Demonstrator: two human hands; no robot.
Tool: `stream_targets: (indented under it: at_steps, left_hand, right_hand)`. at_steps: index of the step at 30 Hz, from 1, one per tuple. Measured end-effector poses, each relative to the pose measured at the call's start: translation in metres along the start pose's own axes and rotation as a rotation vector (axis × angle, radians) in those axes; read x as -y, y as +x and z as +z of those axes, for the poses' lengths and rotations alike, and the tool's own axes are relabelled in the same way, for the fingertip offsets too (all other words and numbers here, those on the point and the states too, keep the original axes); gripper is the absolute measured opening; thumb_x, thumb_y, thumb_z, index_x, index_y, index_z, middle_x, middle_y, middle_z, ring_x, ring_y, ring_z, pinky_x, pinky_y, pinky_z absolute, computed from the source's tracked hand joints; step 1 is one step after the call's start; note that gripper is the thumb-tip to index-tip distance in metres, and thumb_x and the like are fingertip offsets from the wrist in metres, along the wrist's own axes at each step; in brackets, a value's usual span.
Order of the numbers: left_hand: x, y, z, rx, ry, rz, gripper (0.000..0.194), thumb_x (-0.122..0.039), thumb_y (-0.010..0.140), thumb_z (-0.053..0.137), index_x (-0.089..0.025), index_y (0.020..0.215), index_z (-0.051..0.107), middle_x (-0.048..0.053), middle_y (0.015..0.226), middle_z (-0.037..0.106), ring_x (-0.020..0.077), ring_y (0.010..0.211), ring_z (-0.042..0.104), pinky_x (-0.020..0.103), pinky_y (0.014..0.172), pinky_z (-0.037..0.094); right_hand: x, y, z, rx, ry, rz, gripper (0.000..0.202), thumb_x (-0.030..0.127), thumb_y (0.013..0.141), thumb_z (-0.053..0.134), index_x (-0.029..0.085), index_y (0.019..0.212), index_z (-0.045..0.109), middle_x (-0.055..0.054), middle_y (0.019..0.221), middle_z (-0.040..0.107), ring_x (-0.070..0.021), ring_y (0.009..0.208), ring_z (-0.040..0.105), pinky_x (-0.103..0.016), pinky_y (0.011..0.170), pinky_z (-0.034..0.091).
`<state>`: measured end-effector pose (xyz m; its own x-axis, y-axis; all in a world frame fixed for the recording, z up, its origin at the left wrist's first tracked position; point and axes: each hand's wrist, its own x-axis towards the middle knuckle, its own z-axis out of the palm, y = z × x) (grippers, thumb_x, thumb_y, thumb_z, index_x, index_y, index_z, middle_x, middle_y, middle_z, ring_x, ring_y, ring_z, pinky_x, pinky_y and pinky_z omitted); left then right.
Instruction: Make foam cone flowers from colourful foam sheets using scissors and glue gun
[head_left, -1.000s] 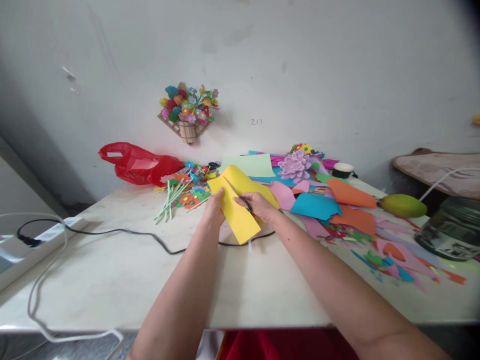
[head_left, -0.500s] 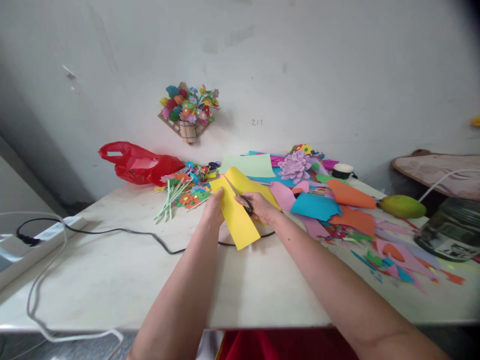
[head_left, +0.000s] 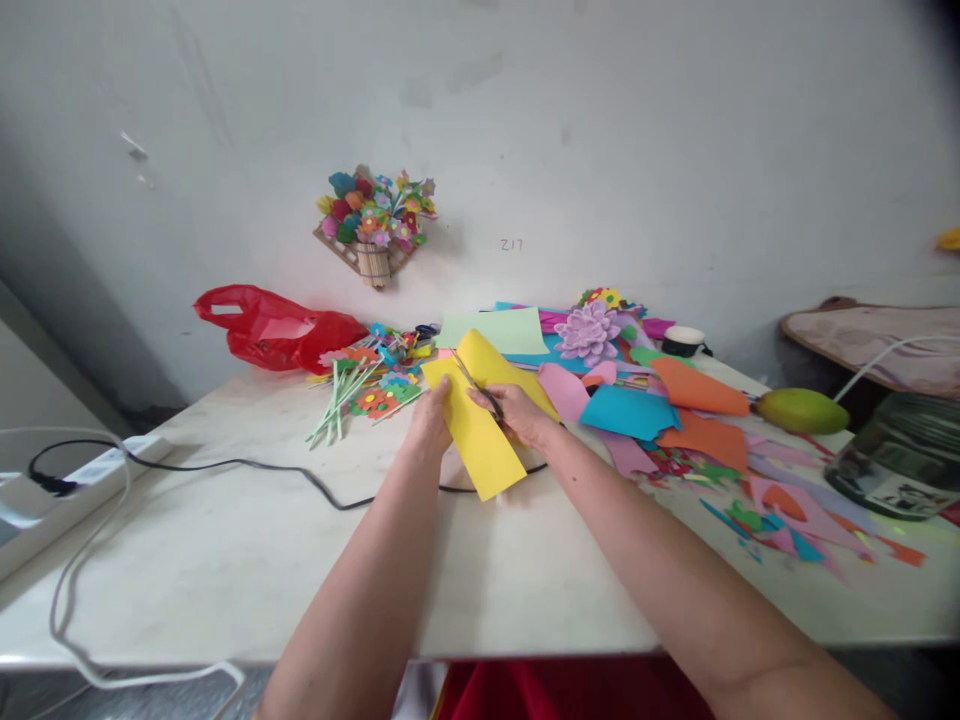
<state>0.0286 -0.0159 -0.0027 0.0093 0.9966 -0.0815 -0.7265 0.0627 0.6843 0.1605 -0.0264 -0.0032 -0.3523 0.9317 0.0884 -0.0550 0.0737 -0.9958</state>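
A yellow craft sheet is held up over the middle of the table, cut lengthwise into a flat strip in front and a curled part behind. My left hand pinches the strip at its left edge, thumb on top. My right hand is closed around the handles of a pair of scissors. The blades point up and left, lying along the cut between the strip and the curled part. Fingers of the right hand are partly hidden behind the handles.
To the left lie pale green strips, cut flowers and a red plastic bag. Coloured sheets and scraps cover the right side, near a mango and a glass jar. A black cable crosses the table beneath my hands.
The lower end of the yellow strip has shifted slightly right. Both hands keep their hold, and the scissors stay along the cut. The whole view has moved a little.
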Motion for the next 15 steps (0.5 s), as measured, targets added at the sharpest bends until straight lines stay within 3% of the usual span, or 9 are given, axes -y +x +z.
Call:
stream_targets:
  at_steps: [7, 15]
  left_hand:
    - [0.002, 0.010, -0.013, 0.068, -0.012, 0.044, 0.025, -0.022, 0.079, 0.060, -0.012, 0.102, 0.062, 0.006, 0.074, 0.072, 0.0214, 0.067, 0.069, 0.035, 0.076, 0.055]
    - [0.002, 0.007, -0.008, 0.043, 0.012, 0.004, 0.024, -0.022, 0.081, 0.057, -0.010, 0.101, 0.062, 0.008, 0.073, 0.072, 0.0231, 0.065, 0.068, 0.039, 0.076, 0.055]
  right_hand:
    - [0.014, -0.010, -0.003, 0.040, -0.116, -0.032, 0.040, 0.050, 0.068, 0.068, 0.019, 0.061, 0.045, 0.005, 0.050, 0.043, -0.0058, 0.038, 0.034, -0.021, 0.033, 0.018]
    - [0.015, -0.007, -0.004, 0.010, -0.072, -0.026, 0.038, 0.049, 0.067, 0.069, 0.018, 0.063, 0.046, 0.004, 0.054, 0.047, -0.0064, 0.041, 0.037, -0.021, 0.036, 0.025]
